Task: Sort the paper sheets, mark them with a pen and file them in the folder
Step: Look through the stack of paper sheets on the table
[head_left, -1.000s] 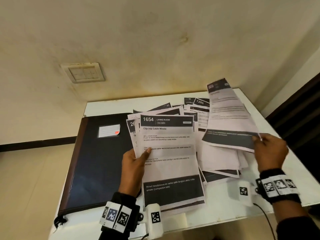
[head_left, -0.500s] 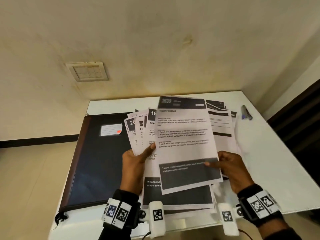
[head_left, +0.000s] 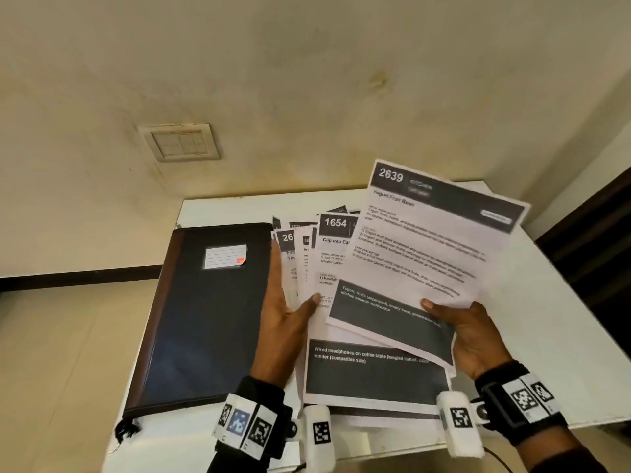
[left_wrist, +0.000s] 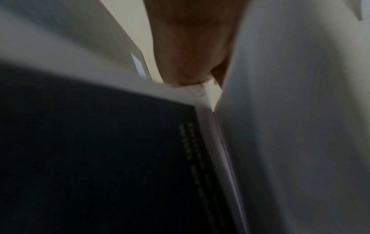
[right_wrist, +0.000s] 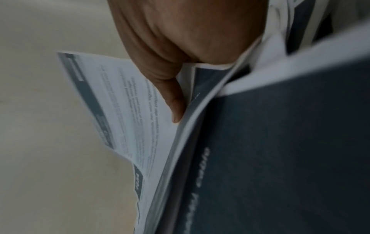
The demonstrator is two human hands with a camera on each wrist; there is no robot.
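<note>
- On white counter [head_left: 560, 302], against stained cream wall [head_left: 307, 80]: closed dark blue folder with brown spine [head_left: 205, 319] lying flat at left, small white lined label with red corner [head_left: 225, 257] stuck near its top.
- Just right of folder: fanned stack of white printed paper sheets with dark header and footer bands [head_left: 327, 261], numbers "26" and "1654" readable, lower edge overhanging near rim of counter.
- Left hand [head_left: 286, 312] gripping fan at its left edge, thumb pressed on front of sheets, fingers straight up behind, overlapping right edge of folder in head view.
- Left wrist view: thumb tip [left_wrist: 192, 63] pinching paper edges, dark footer band filling lower left, everything else blurred.
- Right hand [head_left: 478, 332] pinching separate white sheet headed "2639 Kitchen, Yogurt Fruit Bowl" [head_left: 426, 254] at its lower right corner, thumb on top, fingers underneath; sheet raised, tilted clockwise, covering right part of fan and far right of counter.
- Right wrist view: thumb [right_wrist: 174, 101] laid on curled sheet edge, dark band of another page close to lens.
- Black wristbands with black-and-white square markers [head_left: 246, 428] on both wrists.
- Beige switch plate [head_left: 181, 142] on wall above folder; dark brown door frame [head_left: 594, 240] at far right.
- Pen not visible.
</note>
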